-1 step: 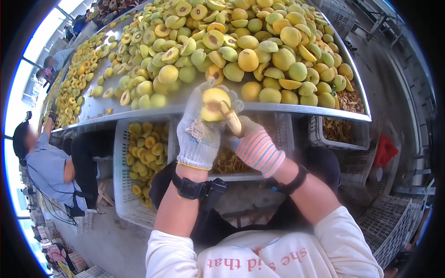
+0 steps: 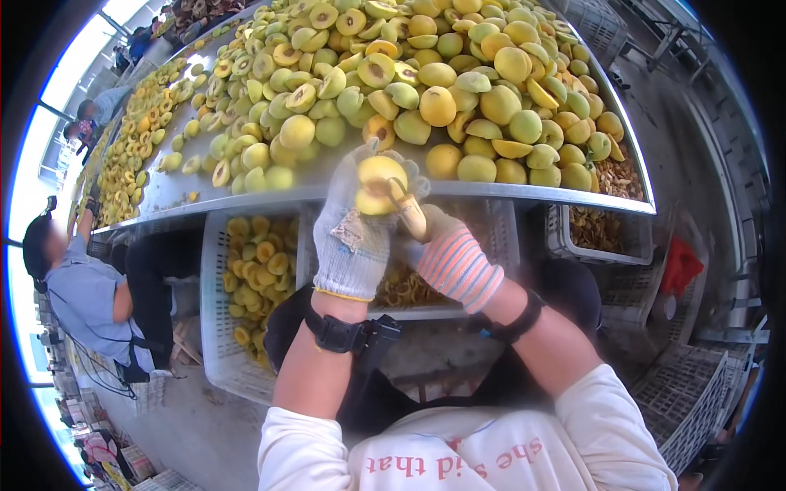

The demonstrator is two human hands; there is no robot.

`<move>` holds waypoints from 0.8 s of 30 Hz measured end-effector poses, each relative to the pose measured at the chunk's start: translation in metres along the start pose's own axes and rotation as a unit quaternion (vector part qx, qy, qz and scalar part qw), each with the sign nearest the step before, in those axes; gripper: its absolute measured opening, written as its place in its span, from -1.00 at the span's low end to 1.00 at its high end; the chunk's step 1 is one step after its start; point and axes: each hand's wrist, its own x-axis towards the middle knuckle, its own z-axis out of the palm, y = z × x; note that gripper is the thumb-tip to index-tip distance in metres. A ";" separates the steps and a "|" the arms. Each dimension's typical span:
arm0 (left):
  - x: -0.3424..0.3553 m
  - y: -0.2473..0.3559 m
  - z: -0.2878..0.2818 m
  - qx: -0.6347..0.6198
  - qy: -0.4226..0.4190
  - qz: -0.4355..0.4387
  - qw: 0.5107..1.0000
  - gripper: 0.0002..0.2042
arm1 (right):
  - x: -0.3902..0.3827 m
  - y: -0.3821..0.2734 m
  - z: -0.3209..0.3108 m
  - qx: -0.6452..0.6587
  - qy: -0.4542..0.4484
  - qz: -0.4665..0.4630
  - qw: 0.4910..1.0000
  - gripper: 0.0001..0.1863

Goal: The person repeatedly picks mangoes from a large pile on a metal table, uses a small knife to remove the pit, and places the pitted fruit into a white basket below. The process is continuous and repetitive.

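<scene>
Angling inward (gloved), left hand (image 2: 352,233) grips cut fruit (image 2: 379,169), right hand (image 2: 455,257) a looped tool (image 2: 412,219).

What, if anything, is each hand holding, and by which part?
The left hand holds a cut yellow fruit around its outer side; the right hand holds a curved-tipped tool by its pale handle.

I'm facing a shiny metal worktop (image 2: 573,198), its rim running across in front of me. White light (image 2: 51,135) is coming through windows on my left, grey floor (image 2: 184,430) is spreading below, and crates (image 2: 686,393) are standing on my right.
</scene>
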 end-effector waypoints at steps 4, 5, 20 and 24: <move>0.000 -0.008 -0.003 -0.085 0.014 -0.029 0.996 -0.57 | 0.000 0.003 -0.002 -0.016 -0.021 -0.005 1.000 -0.67; 0.000 -0.010 -0.002 -0.096 0.015 -0.033 0.995 -0.57 | -0.001 0.001 -0.004 0.001 -0.028 -0.009 1.000 -0.68; 0.017 0.022 -0.011 -0.009 -0.080 -0.195 0.977 -0.58 | -0.009 -0.019 -0.029 -0.153 -0.085 -0.003 0.985 -0.59; 0.008 -0.003 -0.012 0.136 -0.043 -0.059 0.988 -0.48 | -0.009 -0.029 -0.026 -0.227 -0.052 0.073 0.970 -0.57</move>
